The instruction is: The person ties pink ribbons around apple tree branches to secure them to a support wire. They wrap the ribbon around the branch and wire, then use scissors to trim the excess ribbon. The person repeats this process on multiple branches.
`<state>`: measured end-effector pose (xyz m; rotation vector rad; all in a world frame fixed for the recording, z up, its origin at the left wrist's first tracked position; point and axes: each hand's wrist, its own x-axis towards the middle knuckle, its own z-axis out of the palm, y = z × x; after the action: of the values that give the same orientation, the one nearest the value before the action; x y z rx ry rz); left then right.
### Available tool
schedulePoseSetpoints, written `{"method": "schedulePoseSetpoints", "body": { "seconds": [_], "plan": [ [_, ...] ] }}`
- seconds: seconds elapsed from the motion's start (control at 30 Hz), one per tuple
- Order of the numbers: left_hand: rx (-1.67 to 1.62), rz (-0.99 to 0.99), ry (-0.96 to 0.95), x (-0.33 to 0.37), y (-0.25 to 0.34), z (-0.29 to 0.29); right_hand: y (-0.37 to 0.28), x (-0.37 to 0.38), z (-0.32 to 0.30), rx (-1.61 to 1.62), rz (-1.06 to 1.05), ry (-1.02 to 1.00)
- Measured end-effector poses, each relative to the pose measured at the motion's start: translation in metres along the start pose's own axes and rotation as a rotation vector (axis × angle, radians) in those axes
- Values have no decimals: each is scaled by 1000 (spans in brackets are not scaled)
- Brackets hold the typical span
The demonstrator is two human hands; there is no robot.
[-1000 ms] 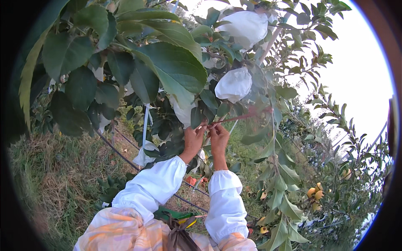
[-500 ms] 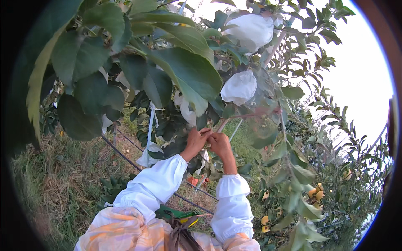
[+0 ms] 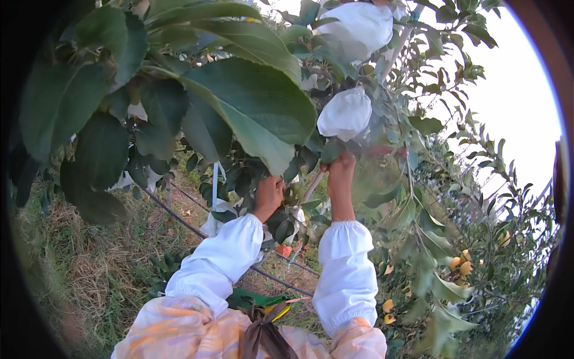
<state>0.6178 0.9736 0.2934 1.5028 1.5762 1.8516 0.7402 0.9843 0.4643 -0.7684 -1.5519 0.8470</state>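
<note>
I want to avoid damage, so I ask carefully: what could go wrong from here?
The right hand is just below a white bag; an upward bump might tear it. A big leaf hangs in view above the left hand, and could hide that hand if it rises.

Right hand (image 3: 341,167) partly behind leaf (image 3: 330,150), lower hanging leaves (image 3: 441,332) blurred

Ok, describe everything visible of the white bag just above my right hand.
The white bag is rounded, puffed out and faintly creased, its thin-looking material like paper or cloth. It sits among green leaves, below a larger bag and just above the right hand. Whether the hand touches it is unclear; any contents are hidden.
</note>
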Motion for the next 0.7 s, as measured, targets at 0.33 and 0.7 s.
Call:
{"method": "schedulePoseSetpoints", "body": {
  "seconds": [0.33,0.7],
  "plan": [
    [-553,-368,-616,-47,54,-42,-46,-61,-34,138,200,-106],
    [-596,-507,-1589,-113,47,-117,10,-359,-146,-46,741,148]
  ]
}}
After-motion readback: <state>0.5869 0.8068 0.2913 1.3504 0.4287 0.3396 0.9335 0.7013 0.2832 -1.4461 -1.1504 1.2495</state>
